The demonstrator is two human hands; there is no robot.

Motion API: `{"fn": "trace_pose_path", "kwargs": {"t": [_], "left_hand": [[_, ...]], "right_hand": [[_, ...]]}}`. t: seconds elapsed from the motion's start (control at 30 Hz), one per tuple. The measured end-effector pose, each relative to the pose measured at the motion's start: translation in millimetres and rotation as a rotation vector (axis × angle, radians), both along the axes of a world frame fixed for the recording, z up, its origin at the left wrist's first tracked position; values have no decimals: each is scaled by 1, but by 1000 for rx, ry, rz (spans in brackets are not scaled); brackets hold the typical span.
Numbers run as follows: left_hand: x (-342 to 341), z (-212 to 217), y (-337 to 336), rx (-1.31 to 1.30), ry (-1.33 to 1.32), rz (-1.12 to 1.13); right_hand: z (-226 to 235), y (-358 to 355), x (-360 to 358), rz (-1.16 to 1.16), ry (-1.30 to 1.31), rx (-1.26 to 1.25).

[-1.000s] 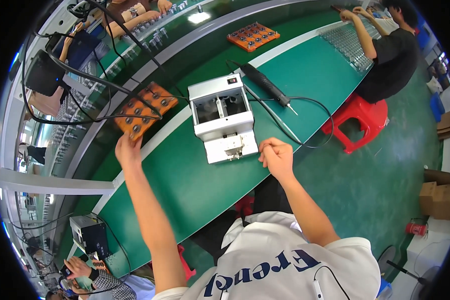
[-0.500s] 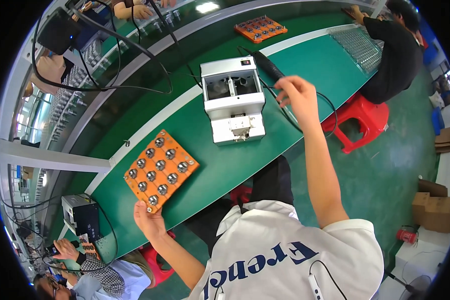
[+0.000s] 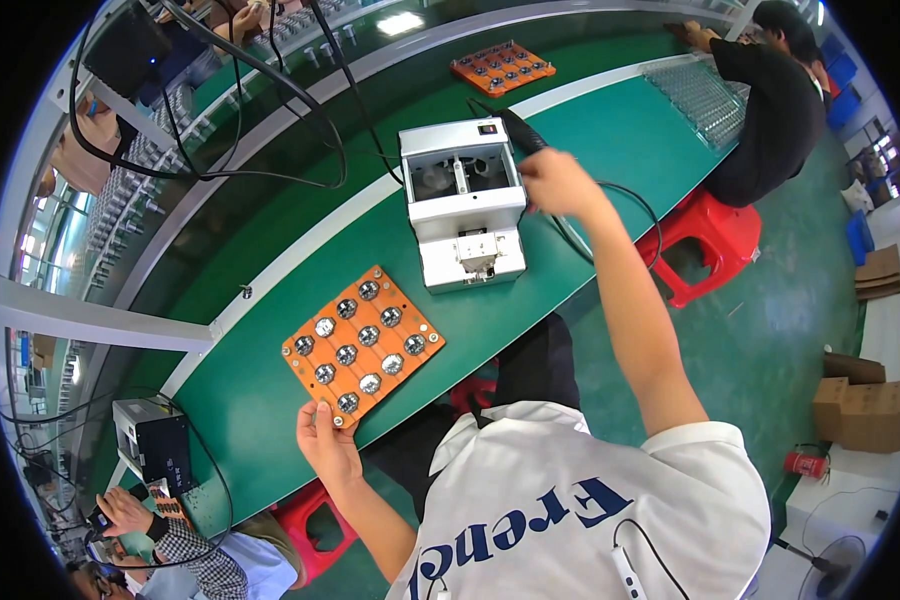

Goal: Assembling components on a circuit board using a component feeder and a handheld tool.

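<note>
My left hand (image 3: pixel 330 445) pinches the near corner of an orange fixture plate (image 3: pixel 357 338) that carries several round metal parts in rows. The plate is at a slant over the green bench. Beyond it stands a silver and white screw feeder machine (image 3: pixel 467 205) with an open top tray. Close against the machine's right side is my right hand (image 3: pixel 562 187), its fingers curled. It lies at the lower end of a black, handle-shaped tool (image 3: pixel 522 132) with a cable. Whatever the fingertips hold is hidden by the hand.
A second orange plate (image 3: pixel 502 68) lies on the far line. To the right, a person in black (image 3: pixel 775 110) sits by a wire-like tray (image 3: pixel 700 105) and a red stool (image 3: pixel 705 245). Black cables (image 3: pixel 250 175) hang at upper left. A black box (image 3: pixel 155 445) stands at the bench's left end.
My right hand has moved left and slightly down to the machine's side, its fingers curling in. The orange plate has shifted right and turned, with my left hand still on its corner.
</note>
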State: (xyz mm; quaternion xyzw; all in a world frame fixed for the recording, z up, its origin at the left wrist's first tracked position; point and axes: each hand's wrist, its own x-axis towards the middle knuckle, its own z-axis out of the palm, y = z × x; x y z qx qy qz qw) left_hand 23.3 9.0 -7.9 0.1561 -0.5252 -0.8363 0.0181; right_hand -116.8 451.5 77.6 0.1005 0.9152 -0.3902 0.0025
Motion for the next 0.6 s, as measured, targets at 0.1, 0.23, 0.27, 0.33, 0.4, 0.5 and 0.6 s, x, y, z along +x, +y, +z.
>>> {"fn": "trace_pose_path", "kwargs": {"t": [0.1, 0.23, 0.27, 0.33, 0.4, 0.5, 0.6], "left_hand": [[-4, -1, 1, -17, 4, -12], [-6, 0, 0, -21, 9, -12], [-6, 1, 0, -31, 11, -26], [-6, 1, 0, -33, 8, -19], [-9, 2, 3, -34, 8, -16], [-6, 1, 6, -51, 15, -4], [-7, -2, 5, -24, 34, -1]], "right_hand": [[-45, 0, 3, 89, 142, 277], [-96, 7, -9, 2, 497, 381], [-101, 11, -15, -9, 523, 507], [-95, 7, -32, -127, 440, 660], [-89, 13, -49, -250, 355, 812], [-81, 34, -73, -465, 15, 664], [-55, 46, -69, -426, -12, 510]]}}
